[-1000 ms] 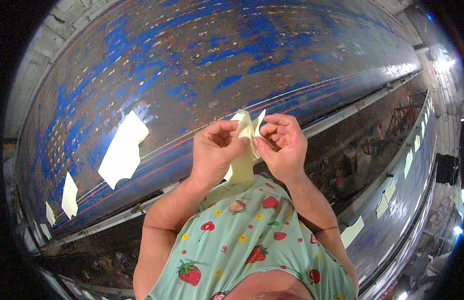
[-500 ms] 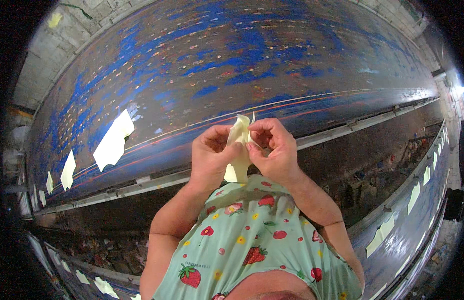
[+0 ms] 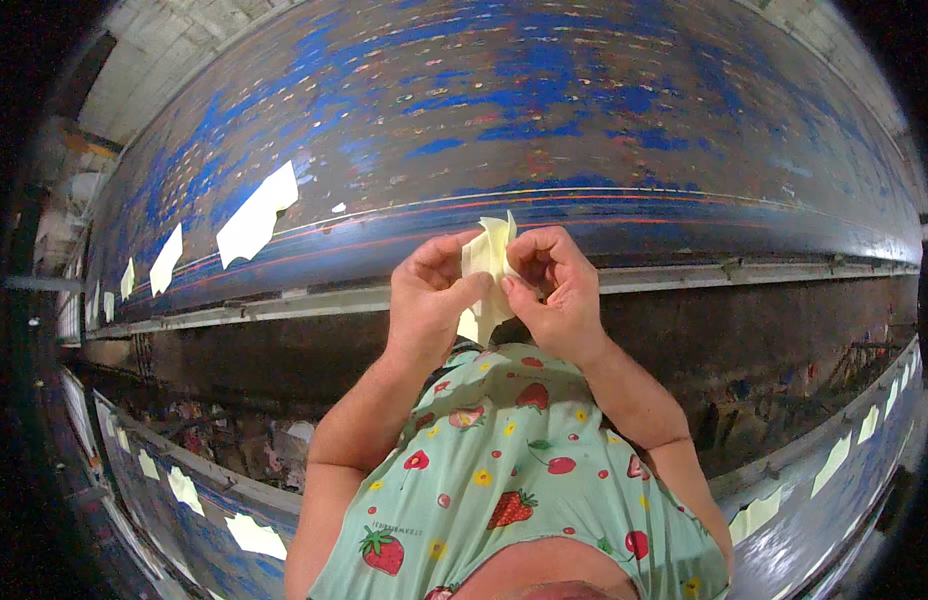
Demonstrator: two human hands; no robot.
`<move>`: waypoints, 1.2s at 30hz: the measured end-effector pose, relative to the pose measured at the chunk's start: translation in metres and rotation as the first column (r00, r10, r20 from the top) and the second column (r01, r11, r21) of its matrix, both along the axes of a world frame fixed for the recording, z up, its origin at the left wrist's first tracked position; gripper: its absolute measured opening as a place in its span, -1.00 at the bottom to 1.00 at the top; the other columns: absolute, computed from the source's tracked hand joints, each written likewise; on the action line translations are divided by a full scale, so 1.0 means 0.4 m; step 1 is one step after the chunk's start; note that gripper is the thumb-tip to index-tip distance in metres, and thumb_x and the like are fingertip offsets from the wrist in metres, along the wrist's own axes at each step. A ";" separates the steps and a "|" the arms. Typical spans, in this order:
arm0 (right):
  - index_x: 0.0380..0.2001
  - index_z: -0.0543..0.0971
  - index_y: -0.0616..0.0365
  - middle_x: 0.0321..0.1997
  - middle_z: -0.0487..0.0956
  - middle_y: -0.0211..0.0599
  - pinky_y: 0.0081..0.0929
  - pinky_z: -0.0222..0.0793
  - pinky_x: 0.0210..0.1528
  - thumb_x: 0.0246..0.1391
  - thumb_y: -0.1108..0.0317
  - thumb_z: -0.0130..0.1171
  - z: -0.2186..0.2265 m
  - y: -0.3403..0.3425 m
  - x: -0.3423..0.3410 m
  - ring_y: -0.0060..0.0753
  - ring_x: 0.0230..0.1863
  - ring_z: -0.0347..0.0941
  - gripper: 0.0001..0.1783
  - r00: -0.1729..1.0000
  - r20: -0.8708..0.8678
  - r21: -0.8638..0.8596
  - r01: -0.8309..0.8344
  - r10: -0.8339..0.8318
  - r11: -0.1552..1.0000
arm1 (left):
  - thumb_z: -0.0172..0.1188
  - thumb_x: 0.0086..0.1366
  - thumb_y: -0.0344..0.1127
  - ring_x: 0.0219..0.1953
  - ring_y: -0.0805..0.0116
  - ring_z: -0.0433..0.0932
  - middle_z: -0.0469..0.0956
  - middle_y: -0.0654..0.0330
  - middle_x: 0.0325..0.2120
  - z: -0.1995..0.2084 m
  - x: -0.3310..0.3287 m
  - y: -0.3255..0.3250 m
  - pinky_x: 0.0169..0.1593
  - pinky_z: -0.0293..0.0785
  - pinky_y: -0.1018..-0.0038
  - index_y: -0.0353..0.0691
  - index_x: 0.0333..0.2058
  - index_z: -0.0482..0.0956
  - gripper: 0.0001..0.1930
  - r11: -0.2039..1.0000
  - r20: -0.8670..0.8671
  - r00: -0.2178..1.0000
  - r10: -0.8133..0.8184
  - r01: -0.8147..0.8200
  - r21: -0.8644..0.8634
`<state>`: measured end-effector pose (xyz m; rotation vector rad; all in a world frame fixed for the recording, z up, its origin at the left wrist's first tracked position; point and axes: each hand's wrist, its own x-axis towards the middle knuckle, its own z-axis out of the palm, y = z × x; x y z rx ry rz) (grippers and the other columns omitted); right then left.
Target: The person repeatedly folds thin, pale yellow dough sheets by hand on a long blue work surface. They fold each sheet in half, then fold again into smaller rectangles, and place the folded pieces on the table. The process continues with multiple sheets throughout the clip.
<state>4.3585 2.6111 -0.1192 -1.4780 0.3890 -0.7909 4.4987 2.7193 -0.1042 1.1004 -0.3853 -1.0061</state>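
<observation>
A folded, pale yellow piece of cloth (image 3: 492,245) is held up in front of my chest, its lower end hanging toward my body. On its left side my left hand (image 3: 429,295) pinches it, thumb lying across the front. My right hand (image 3: 562,300) grips the other edge between thumb and bent fingers. Both hands are above the near edge of a long, paint-stained table (image 3: 584,150). A flat, pale cut piece (image 3: 259,215) with a notched edge lies on that table to the left, with smaller-looking pale pieces (image 3: 167,260) beyond it.
A light rail (image 3: 254,313) runs along the table's near edge. Between it and a second long table (image 3: 784,540) behind me lies a dark gap (image 3: 684,310) with scraps low down. More pale pieces (image 3: 832,465) lie on that second table. Block walls stand at the far side.
The view has turned, so the table and its pieces sit farther right and higher in the picture. Both hands keep hold of the cloth, whose top edges have shifted slightly.
</observation>
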 end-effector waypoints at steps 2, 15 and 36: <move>-0.02 0.50 0.14 -0.19 0.52 -0.46 -0.59 0.46 -0.08 0.12 0.63 0.28 0.004 0.002 0.012 -0.68 -0.17 0.47 -0.64 0.999 -0.005 0.024 -0.032 0.032 0.999 | 0.30 0.18 -0.64 -0.13 0.45 0.66 0.69 0.11 -0.10 0.000 0.011 0.011 0.01 0.58 0.48 -0.40 0.08 0.59 -0.56 1.000 -0.033 0.999 0.012 -0.012 -0.017; -0.02 0.47 0.17 -0.14 0.51 -0.48 -0.64 0.39 -0.05 0.19 0.65 0.16 0.022 0.004 0.155 -0.71 -0.16 0.41 -0.69 0.996 -0.035 0.167 -0.081 0.087 0.983 | 0.25 0.17 -0.65 -0.14 0.34 0.69 0.68 0.09 -0.13 -0.012 0.156 0.018 -0.01 0.65 0.38 -0.38 0.02 0.59 -0.60 0.994 -0.245 0.969 -0.005 -0.021 -0.104; -0.01 0.50 0.16 -0.10 0.58 -0.28 -0.31 0.51 0.10 0.06 0.51 0.14 -0.046 -0.275 -0.013 -0.36 -0.05 0.56 -0.63 0.852 0.179 0.468 0.366 -0.492 0.805 | 0.21 0.19 -0.37 -0.20 0.25 0.68 0.66 0.11 -0.09 0.005 0.517 -0.122 -0.17 0.68 0.35 -0.26 0.15 0.54 -0.50 0.950 -0.185 0.965 0.186 -0.225 -0.217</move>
